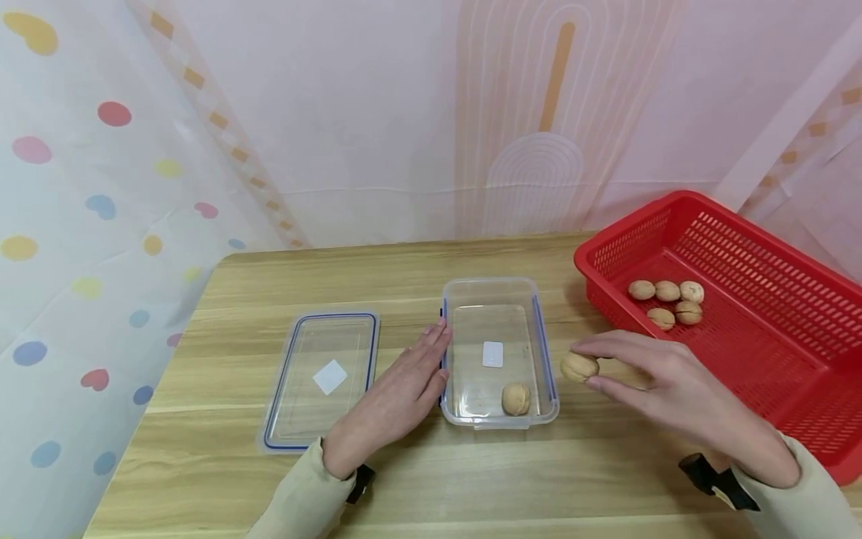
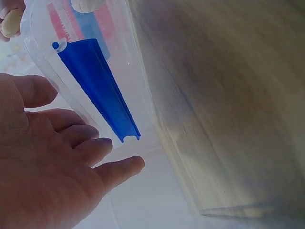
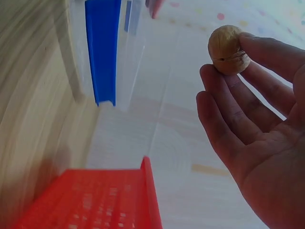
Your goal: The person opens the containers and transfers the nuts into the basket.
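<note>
My right hand (image 1: 663, 378) pinches a walnut (image 1: 579, 367) between thumb and fingertips, just right of a clear plastic box (image 1: 471, 292) with blue side clips. In the right wrist view the same walnut (image 3: 228, 49) shows a dark seam, held up at the fingertips. Inside the box, another walnut (image 1: 515, 399) lies at the near right corner. With fingers extended, my left hand (image 1: 397, 385) rests along the box's left wall. The left wrist view shows its fingers (image 2: 86, 136) beside the box's blue clip (image 2: 97, 88).
A red perforated basket (image 1: 754, 359) stands at the right, with several walnuts (image 1: 667, 291) grouped toward its far left end. Left of the box, a clear lid (image 1: 303, 404) with a blue seal lies flat on the wooden table (image 1: 222, 374). A patterned curtain (image 1: 377, 135) hangs behind.
</note>
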Demonstrator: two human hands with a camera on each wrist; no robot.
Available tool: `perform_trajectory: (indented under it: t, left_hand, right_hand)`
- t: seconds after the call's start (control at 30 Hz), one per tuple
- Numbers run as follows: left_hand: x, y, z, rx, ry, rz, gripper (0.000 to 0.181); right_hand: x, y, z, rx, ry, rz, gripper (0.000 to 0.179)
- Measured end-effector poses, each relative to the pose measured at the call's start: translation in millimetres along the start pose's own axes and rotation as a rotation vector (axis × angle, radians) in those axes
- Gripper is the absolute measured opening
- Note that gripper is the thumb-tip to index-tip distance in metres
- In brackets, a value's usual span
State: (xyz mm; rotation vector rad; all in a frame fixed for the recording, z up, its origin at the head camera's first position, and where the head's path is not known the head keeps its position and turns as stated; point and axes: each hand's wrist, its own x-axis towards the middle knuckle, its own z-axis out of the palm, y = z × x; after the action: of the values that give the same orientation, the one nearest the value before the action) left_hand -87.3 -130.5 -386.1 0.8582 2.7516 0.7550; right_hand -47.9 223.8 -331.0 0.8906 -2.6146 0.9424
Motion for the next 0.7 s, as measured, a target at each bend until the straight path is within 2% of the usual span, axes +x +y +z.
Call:
perform_trajectory:
  t: [0.43,0.7]
  left_hand:
    - [1.1,0.2,-0.5,-0.002,-0.004,0.006,0.059]
    - [1.7,-0.3,0.7,-0.001,0.003,0.014,0.059]
  right_hand:
    - [-20.0,-3,-34,-0.141,0.037,0.094,0.062]
    - [-36.7,3,-54,-0.227,0.066,0.16,0.066]
